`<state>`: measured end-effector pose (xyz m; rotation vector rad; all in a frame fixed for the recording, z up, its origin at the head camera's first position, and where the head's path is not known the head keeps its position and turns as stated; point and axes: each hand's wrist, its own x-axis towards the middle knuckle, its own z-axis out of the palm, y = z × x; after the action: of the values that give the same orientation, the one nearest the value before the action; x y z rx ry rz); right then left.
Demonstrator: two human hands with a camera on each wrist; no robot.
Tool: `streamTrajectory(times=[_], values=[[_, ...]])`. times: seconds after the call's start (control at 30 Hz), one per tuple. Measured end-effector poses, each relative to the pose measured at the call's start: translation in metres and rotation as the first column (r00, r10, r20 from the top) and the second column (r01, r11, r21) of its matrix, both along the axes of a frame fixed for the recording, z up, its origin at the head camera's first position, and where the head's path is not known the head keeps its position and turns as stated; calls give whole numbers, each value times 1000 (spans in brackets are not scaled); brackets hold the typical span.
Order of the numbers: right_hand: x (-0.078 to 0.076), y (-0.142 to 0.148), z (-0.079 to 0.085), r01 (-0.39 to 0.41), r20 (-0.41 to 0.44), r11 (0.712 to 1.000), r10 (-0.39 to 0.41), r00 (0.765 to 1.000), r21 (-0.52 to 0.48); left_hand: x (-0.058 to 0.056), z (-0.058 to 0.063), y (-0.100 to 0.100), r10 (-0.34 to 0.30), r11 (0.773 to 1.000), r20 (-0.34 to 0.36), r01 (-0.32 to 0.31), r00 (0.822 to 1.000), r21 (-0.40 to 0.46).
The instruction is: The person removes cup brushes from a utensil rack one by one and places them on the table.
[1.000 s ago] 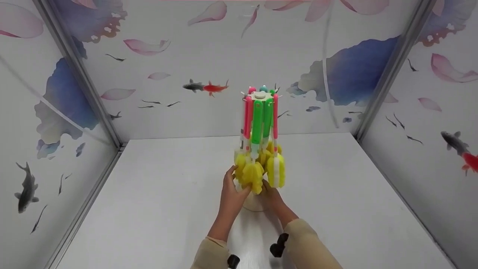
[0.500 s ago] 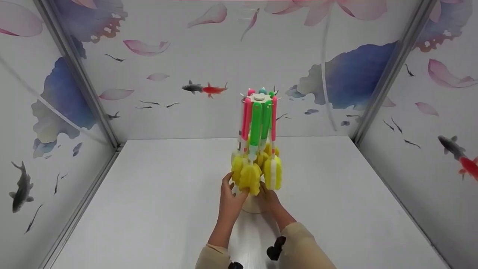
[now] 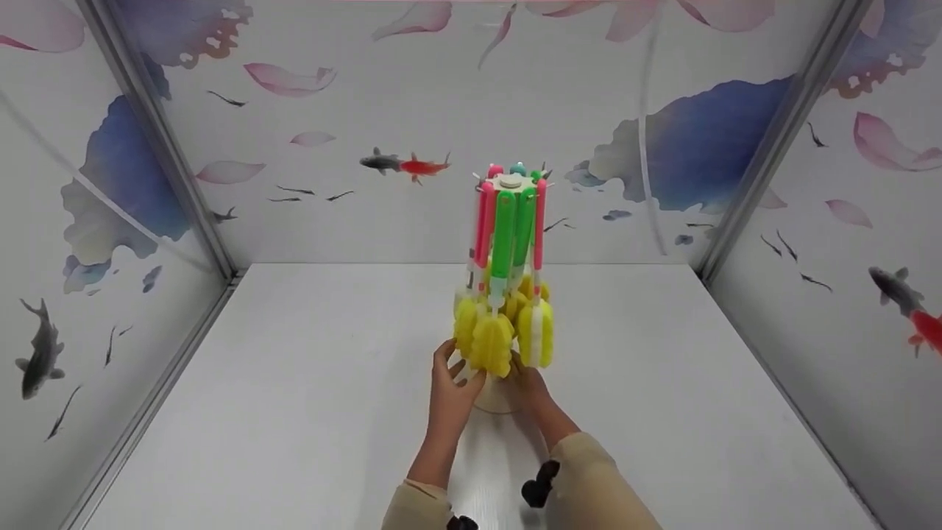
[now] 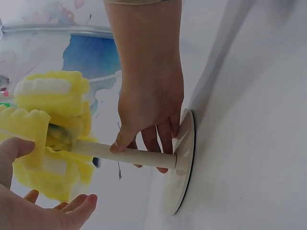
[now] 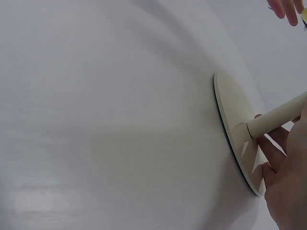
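Observation:
A cream display stand [image 3: 510, 182] holds several sponge cup brushes, hung by pink and green handles [image 3: 504, 234] with yellow sponge heads [image 3: 491, 344] downward. My right hand [image 3: 531, 383] grips the stand's lower pole [image 4: 136, 155], thumb on one side and fingers on the other, just above the round base [image 4: 183, 179]. My left hand [image 3: 452, 383] is at the front left brushes. Its thumb [image 4: 19, 146] touches a yellow sponge head in the left wrist view, while the other fingers are spread loosely below. The base sits on the white table, tilted only by the wrist cameras' angle.
The white table [image 3: 309, 383] is enclosed by a back wall [image 3: 471, 110] and side walls printed with fish, petals and blue leaves. Metal corner posts [image 3: 773, 140] stand at the back. Both sleeves carry black wrist pieces [image 3: 541, 483].
The stand and both hands have shifted slightly left in the head view. The grip of the right hand and the left hand's contact with the sponges look the same.

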<state>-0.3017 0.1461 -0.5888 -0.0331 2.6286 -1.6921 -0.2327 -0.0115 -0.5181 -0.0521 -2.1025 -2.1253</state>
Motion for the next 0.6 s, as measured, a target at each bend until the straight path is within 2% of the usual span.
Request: streamTrajectory(times=[0.27, 0.37, 0.47, 0.57, 0.6], values=[[1, 5, -5, -35, -17, 997, 36, 999, 65, -2, -4, 4, 8, 996, 42, -12, 999, 91], [3, 10, -4, -56, 5, 998, 56, 998, 22, -2, -3, 5, 24, 995, 65, -30, 998, 99], [7, 18, 0, -63, -14, 997, 63, 998, -41, -2, -1, 4, 33, 993, 79, -42, 996, 111], [10, 26, 5, -37, -62, 997, 33, 998, -68, -1, 2, 2, 37, 990, 96, -50, 995, 129], [10, 28, 6, -14, -78, 997, 9, 997, -69, 2, 7, 1, 39, 990, 102, -52, 994, 130]])
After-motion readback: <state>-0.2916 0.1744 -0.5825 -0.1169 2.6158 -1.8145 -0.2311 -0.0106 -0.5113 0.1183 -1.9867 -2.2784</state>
